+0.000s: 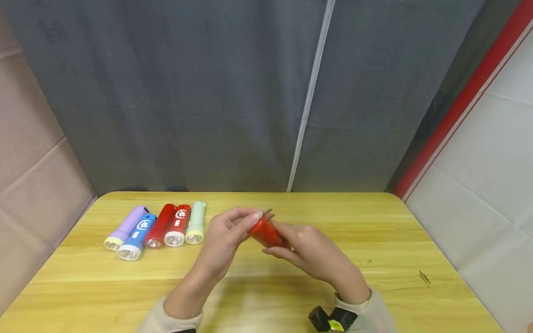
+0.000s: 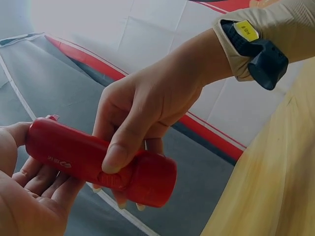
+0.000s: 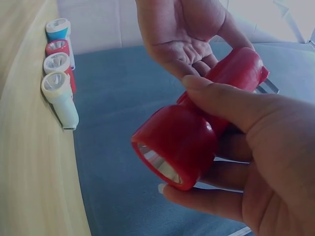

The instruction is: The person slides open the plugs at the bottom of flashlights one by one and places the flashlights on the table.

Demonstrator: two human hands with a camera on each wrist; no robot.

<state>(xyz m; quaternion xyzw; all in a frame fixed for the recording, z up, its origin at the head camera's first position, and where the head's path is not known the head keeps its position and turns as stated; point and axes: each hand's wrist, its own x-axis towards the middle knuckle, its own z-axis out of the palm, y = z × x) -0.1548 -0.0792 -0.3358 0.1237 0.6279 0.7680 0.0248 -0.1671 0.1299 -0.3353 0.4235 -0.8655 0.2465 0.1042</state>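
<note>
A red flashlight point(image 1: 265, 232) is held up over the table between both hands. My right hand point(image 1: 310, 249) grips it near its head, the thumb on the body by the switch in the left wrist view. My left hand point(image 1: 222, 238) holds the tail end, with thumb on one side and fingers beneath. Two metal plug prongs point(image 3: 269, 85) stick out from the tail. In the right wrist view the flashlight head point(image 3: 177, 137) points down and left, its reflector partly showing.
On the table's left lie several flashlights in a row: purple point(image 1: 130, 224), blue point(image 1: 138, 233), red point(image 1: 164, 222), red with white point(image 1: 179, 223) and pale green point(image 1: 197, 219). A grey curtain point(image 1: 200, 101) hangs behind the wooden table point(image 1: 416, 231). Dark marks point(image 1: 424, 278) show at the right.
</note>
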